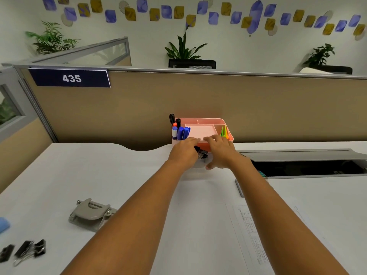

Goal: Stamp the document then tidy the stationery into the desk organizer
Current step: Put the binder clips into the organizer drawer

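The pink desk organizer [210,121] stands at the far edge of the white desk [139,175], backed against the tan partition [198,96]. Its long axis runs left to right along that partition and its front faces the person. A pale drawer [199,165] juts toward the person from the organizer's base, with black binder clips [202,154] lying in it.

Both hands are at the organizer's front. The left hand [183,151] reaches forward with fairly straight fingers, the tips at the front rim just left of the clips. Its thumb and underside are hidden, so I cannot tell whether it holds anything. The right hand [220,149] lies spread over the front rim with relaxed fingers and grips nothing, and its thumb hangs by the drawer's front.

In the left compartment blue markers [183,132] and black markers [172,118] stand roughly upright, caps up. Neon sticky flags [224,132] stand on end in the right compartment, and the middle tray holds nothing visible.

The document [252,225] lies flat at the near right, partly under the right forearm, its long axis running away from the person. At the near left sit a grey hole punch [91,215] and more loose binder clips [29,251].
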Demonstrator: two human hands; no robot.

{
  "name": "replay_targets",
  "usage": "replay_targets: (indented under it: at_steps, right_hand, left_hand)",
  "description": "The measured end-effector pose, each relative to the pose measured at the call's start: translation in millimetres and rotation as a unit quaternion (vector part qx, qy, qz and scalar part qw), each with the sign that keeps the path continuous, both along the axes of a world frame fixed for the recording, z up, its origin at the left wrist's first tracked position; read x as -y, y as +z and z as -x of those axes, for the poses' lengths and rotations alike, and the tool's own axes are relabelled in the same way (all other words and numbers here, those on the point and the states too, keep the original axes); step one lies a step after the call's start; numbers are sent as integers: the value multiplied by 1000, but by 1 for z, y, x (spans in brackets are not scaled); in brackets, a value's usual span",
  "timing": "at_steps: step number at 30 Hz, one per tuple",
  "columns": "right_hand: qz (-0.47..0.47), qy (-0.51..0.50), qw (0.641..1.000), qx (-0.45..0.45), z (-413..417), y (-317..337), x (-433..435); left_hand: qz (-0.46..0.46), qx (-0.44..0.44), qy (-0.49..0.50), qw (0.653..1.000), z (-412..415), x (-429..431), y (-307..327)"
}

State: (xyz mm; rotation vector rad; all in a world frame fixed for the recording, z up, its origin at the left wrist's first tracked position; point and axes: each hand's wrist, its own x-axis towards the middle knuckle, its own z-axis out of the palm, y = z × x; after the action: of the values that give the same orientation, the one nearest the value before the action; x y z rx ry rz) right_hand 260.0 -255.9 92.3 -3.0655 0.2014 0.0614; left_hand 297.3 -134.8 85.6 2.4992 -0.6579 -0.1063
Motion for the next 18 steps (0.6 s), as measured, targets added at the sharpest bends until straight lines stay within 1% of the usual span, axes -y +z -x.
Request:
replay_targets:
  at_steps: [6,8,13,18]
  right_hand:
    - [-6,-2,997,72,0,-11,-4]
    - [-2,-8,994,111,-2,-17,-5]
    - [24,-44,973,224,-17,-37,-4]
    - [32,-77,956,281,-25,-47,-8]
  left_hand:
    - [7,5,-1,1000,0,0,-1]
    - [6,5,3,1000,1,0,-1]
    - [10,0,10,1000,3,1,-1]
    - [14,12,16,1000,2,2,-6]
